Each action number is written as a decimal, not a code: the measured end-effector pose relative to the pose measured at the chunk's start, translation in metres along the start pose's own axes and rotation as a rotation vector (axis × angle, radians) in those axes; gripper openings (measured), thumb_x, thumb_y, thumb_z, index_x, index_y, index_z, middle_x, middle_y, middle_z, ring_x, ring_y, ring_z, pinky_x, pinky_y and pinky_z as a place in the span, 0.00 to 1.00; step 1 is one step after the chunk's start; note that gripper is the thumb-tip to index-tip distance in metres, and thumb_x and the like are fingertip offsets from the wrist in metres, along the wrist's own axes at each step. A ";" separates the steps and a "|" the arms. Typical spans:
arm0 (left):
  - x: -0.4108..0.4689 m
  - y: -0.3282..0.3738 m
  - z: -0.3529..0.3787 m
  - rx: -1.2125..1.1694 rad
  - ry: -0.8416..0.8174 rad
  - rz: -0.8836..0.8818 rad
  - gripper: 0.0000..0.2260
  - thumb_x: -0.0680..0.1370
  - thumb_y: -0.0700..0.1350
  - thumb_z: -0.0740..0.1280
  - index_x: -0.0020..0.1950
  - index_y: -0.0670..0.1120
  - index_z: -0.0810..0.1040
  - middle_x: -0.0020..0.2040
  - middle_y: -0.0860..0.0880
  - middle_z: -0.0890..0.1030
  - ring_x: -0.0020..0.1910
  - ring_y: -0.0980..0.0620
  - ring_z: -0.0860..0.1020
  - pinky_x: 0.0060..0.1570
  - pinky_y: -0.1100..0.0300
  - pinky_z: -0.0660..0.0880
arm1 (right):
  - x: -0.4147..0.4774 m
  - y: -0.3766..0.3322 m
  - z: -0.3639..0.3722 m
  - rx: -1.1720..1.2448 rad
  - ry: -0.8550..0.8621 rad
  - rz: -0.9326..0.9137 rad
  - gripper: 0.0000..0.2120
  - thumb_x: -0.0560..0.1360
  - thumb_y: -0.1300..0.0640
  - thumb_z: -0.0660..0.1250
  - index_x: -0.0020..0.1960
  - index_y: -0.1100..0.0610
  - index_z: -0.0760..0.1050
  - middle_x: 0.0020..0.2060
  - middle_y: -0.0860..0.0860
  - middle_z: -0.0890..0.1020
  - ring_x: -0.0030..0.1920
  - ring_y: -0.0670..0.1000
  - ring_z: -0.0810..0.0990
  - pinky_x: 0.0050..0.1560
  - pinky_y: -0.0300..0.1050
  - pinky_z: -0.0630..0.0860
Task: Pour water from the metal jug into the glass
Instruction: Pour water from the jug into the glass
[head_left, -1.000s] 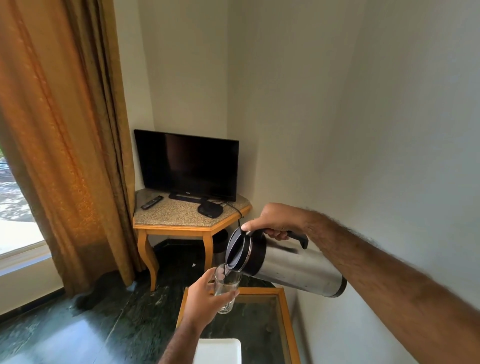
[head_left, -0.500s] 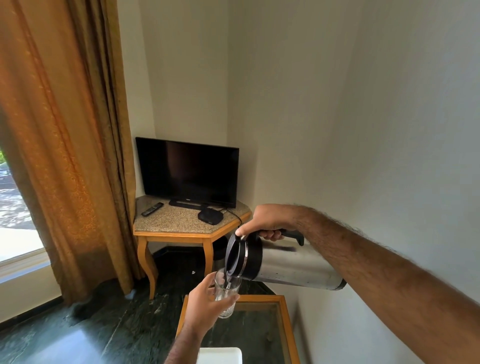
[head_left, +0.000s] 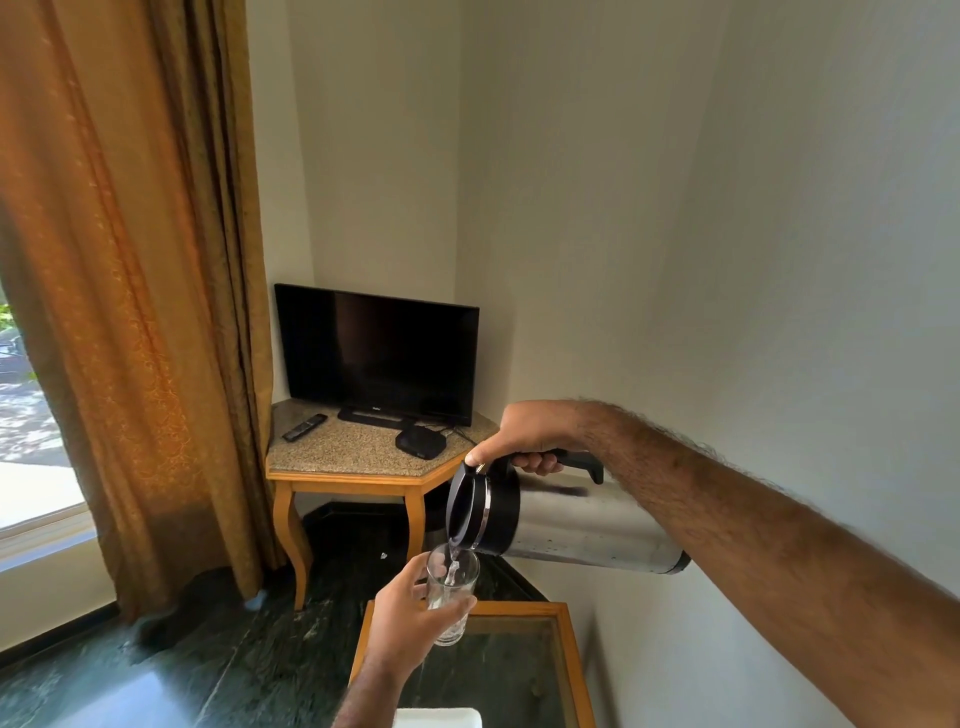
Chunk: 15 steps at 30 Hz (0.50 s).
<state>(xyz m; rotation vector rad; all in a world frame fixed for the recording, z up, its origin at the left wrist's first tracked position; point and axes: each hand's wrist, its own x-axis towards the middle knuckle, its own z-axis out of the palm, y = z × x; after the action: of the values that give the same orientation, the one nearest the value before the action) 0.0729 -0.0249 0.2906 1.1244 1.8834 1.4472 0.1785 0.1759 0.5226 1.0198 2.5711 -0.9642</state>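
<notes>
My right hand grips the black handle of the metal jug, thumb pressed near the lid. The jug lies tipped almost on its side, its black lid and spout pointing left and down. A thin stream of water falls from the spout into the clear glass just below. My left hand holds the glass upright in the air, fingers wrapped around its left side, above the glass-topped table. A little water sits in the glass.
A wooden corner table carries a black TV, a remote and a small black box. An orange curtain hangs left beside a window. A white object lies at the bottom edge. The right wall is close.
The jug has tipped a little further toward level. Glass and left hand stay under the spout while water keeps running in. The view has tilted slightly upward.
</notes>
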 end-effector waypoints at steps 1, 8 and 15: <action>0.000 0.000 0.000 -0.004 0.002 0.001 0.23 0.66 0.53 0.83 0.55 0.64 0.78 0.50 0.74 0.82 0.50 0.64 0.82 0.38 0.74 0.74 | 0.000 -0.002 -0.001 -0.003 0.000 0.001 0.29 0.74 0.35 0.73 0.20 0.49 0.77 0.20 0.45 0.74 0.20 0.46 0.71 0.24 0.36 0.70; 0.000 0.000 -0.002 -0.012 0.011 0.010 0.23 0.67 0.52 0.83 0.58 0.62 0.78 0.52 0.61 0.85 0.53 0.62 0.80 0.43 0.71 0.73 | 0.002 -0.010 -0.003 -0.034 0.012 -0.002 0.29 0.74 0.35 0.74 0.20 0.49 0.78 0.20 0.45 0.75 0.19 0.45 0.72 0.23 0.36 0.71; 0.001 0.003 -0.004 -0.036 -0.001 0.006 0.24 0.67 0.51 0.83 0.60 0.59 0.79 0.53 0.60 0.85 0.53 0.60 0.81 0.43 0.70 0.75 | 0.000 -0.015 -0.003 -0.026 0.044 -0.017 0.30 0.75 0.36 0.73 0.19 0.49 0.77 0.19 0.45 0.75 0.19 0.45 0.71 0.22 0.36 0.71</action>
<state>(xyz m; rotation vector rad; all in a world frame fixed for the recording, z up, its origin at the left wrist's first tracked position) 0.0699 -0.0265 0.2948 1.1150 1.8476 1.4781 0.1685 0.1695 0.5329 1.0248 2.6254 -0.9197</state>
